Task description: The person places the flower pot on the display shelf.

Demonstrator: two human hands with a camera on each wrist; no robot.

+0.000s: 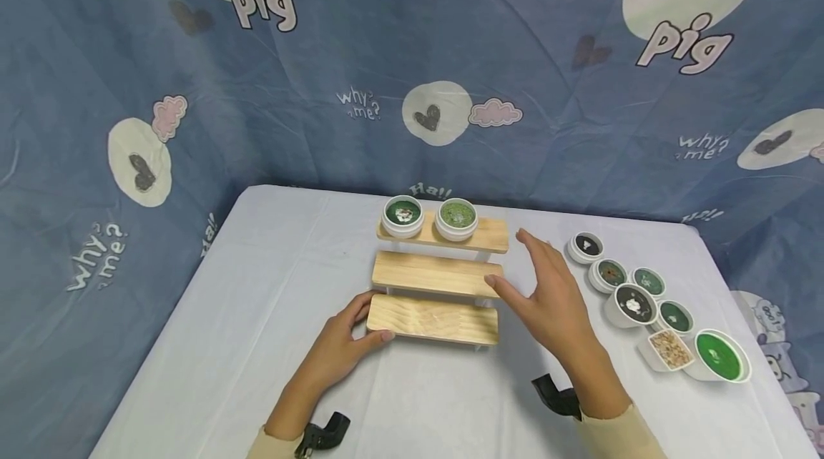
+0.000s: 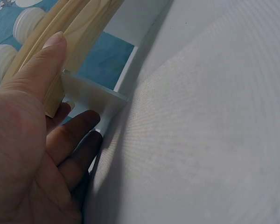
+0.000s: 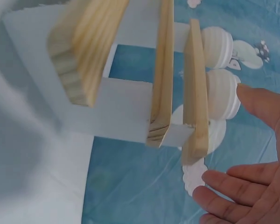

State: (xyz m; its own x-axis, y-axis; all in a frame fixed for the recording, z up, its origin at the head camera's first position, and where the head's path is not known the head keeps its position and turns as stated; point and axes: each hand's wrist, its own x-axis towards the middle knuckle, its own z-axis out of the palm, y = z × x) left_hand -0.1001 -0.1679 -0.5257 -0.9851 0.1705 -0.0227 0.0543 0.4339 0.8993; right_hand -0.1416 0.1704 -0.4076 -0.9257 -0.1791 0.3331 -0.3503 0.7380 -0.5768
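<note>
A three-tier wooden display stand [image 1: 433, 320] on pale side panels stands at mid-table. My left hand [image 1: 337, 348] grips the left end of its lowest board; in the left wrist view the thumb [image 2: 46, 63] lies over the wood and the other fingers are beneath, by the side panel [image 2: 91, 91]. Two small white pots sit on the top board, one with dark green filling [image 1: 404, 213], the other with speckled lighter green [image 1: 458, 214]. Beside the stand's right end, my right hand [image 1: 553, 294] is held with fingers extended and thumb apart, nothing in it.
On the right of the white-covered table [image 1: 270, 259] stand several white containers: a pot with black filling [image 1: 634, 304], a square dish of pale bits [image 1: 669, 349] and a larger bright green bowl [image 1: 717, 356] among them. A blue printed cloth [image 1: 360, 30] hangs behind.
</note>
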